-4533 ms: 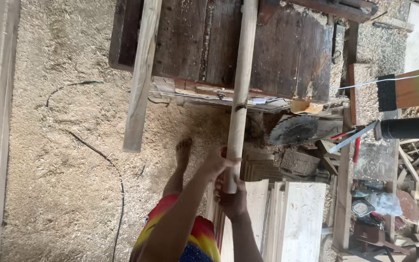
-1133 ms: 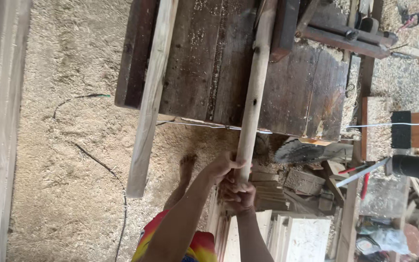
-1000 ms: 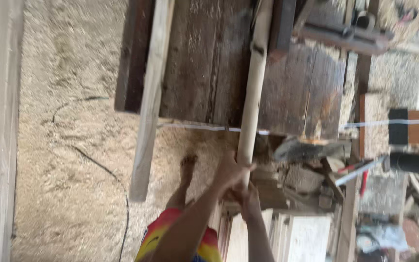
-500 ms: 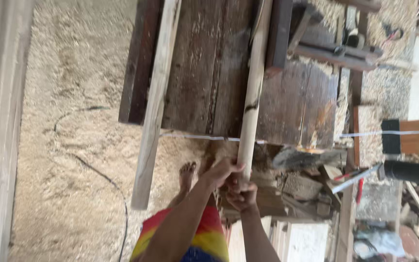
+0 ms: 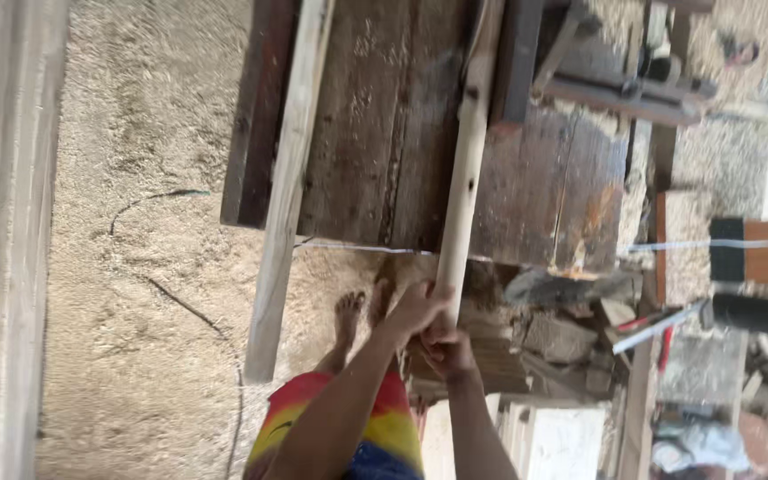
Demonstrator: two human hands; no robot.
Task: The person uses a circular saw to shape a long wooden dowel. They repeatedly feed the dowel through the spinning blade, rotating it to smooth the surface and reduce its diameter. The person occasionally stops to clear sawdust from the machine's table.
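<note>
A long pale wooden slat [image 5: 466, 169] lies lengthwise on a dark, worn wooden bench [image 5: 375, 133] and runs away from me. Both hands hold its near end, just off the bench's front edge. My left hand [image 5: 415, 307] wraps around the slat from the left. Just behind it, my right hand [image 5: 444, 351] grips the very end. A second pale plank [image 5: 284, 196] rests along the bench's left side and overhangs the front edge, untouched.
Sawdust covers the floor [image 5: 135, 267], with a thin dark cable [image 5: 180, 307] lying across it. My bare foot [image 5: 347, 316] stands below the bench. Wood offcuts and tools [image 5: 580, 329] pile up at the right, white boards [image 5: 562, 440] sit near my right side, and a pale beam [image 5: 2, 240] runs along the left edge.
The slat has slid farther away along the bench with both hands still on its near end. The bench's front edge now sits closer to my hands.
</note>
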